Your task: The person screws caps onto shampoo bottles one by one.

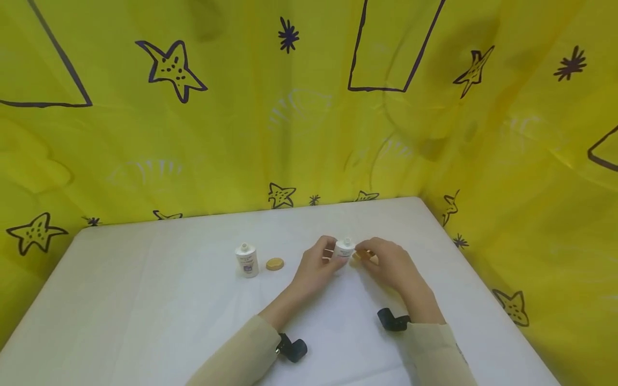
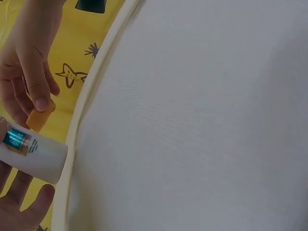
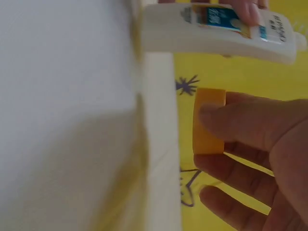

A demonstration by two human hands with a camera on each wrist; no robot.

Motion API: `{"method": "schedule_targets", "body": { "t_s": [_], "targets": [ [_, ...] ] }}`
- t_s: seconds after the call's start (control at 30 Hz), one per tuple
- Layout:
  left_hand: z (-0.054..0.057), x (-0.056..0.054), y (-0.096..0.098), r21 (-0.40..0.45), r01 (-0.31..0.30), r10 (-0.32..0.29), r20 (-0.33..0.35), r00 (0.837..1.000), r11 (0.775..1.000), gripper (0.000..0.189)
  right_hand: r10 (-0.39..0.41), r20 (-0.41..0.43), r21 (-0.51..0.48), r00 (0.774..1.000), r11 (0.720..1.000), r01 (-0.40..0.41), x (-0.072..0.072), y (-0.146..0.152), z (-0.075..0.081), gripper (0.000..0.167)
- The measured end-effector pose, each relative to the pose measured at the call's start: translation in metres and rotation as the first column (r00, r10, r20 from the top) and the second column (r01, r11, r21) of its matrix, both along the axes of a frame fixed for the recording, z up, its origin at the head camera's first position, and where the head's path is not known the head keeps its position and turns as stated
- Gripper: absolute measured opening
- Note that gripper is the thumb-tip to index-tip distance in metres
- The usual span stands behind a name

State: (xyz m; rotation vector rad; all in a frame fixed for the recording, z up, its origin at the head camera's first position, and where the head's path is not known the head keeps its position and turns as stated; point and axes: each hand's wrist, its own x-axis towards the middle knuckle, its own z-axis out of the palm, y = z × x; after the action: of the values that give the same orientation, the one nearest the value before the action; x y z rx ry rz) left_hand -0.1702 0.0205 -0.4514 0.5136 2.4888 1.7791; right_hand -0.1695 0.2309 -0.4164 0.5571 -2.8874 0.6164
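Observation:
My left hand (image 1: 311, 272) grips a white bottle (image 1: 345, 248) with a blue-green label, its narrow neck bare of any cap. Held upright in the head view, the bottle (image 3: 183, 36) also shows from the side in the right wrist view. Close on its right, my right hand (image 1: 393, 264) pinches an orange-yellow cap (image 3: 210, 138) between thumb and fingers, with a gap between cap and bottle. Part of the cap is hidden behind the fingers in the head view. In the left wrist view, the cap (image 2: 38, 119) is just above the bottle (image 2: 41, 159).
On the white table (image 1: 159, 300), a second uncapped white bottle (image 1: 247, 261) stands left of my hands. Beside it lies another orange-yellow cap (image 1: 274, 264). A yellow patterned curtain (image 1: 232, 134) rises behind the table and along its right side.

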Motion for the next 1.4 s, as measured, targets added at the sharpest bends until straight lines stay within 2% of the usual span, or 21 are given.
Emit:
{"method": "schedule_targets", "body": {
  "t_s": [0.1,0.2,0.33,0.47,0.63,0.7,0.83,0.97,1.1,1.27,1.4],
  "targets": [
    [0.004,0.007,-0.012,0.001,0.015,-0.015,0.02,1.0,1.0,0.034,0.042,-0.045,-0.082,0.998,0.996,-0.046,0.004,-0.001,0.01,0.028],
    [0.009,0.013,-0.025,0.005,0.025,-0.025,0.03,0.999,1.0,0.036,0.101,-0.092,-0.184,0.991,0.976,-0.117,0.008,-0.004,0.02,0.03],
    [0.013,0.019,-0.04,0.006,0.041,-0.041,-0.007,0.999,0.999,0.037,0.187,-0.169,-0.315,0.968,0.92,-0.232,0.011,-0.01,0.031,0.031],
    [0.018,0.025,-0.049,0.002,0.059,-0.059,-0.046,0.997,0.998,0.035,0.236,-0.214,-0.41,0.948,0.859,-0.306,0.016,-0.018,0.042,0.032],
    [0.025,0.035,-0.055,-0.014,0.086,-0.087,-0.046,0.995,0.996,0.034,0.279,-0.238,-0.456,0.93,0.814,-0.361,0.025,-0.032,0.053,0.037],
    [0.027,0.04,-0.057,-0.03,0.102,-0.104,-0.057,0.993,0.994,0.034,0.291,-0.24,-0.45,0.926,0.812,-0.372,0.029,-0.035,0.055,0.037],
    [0.032,0.046,-0.057,-0.062,0.133,-0.14,-0.123,0.982,0.989,0.034,0.332,-0.224,-0.44,0.916,0.804,-0.399,0.034,-0.039,0.058,0.032],
    [0.036,0.05,-0.06,-0.082,0.136,-0.148,-0.165,0.975,0.987,0.033,0.362,-0.202,-0.44,0.91,0.797,-0.415,0.037,-0.041,0.059,0.027],
    [0.039,0.051,-0.063,-0.062,0.131,-0.14,-0.157,0.978,0.989,0.033,0.374,-0.207,-0.438,0.904,0.791,-0.427,0.037,-0.042,0.06,0.027],
    [0.043,0.053,-0.065,-0.043,0.145,-0.15,-0.145,0.978,0.989,0.033,0.385,-0.224,-0.458,0.895,0.769,-0.446,0.039,-0.043,0.059,0.029],
    [0.044,0.055,-0.066,-0.041,0.145,-0.15,-0.15,0.977,0.989,0.032,0.389,-0.214,-0.468,0.896,0.764,-0.443,0.039,-0.045,0.058,0.029]
  ]
}}
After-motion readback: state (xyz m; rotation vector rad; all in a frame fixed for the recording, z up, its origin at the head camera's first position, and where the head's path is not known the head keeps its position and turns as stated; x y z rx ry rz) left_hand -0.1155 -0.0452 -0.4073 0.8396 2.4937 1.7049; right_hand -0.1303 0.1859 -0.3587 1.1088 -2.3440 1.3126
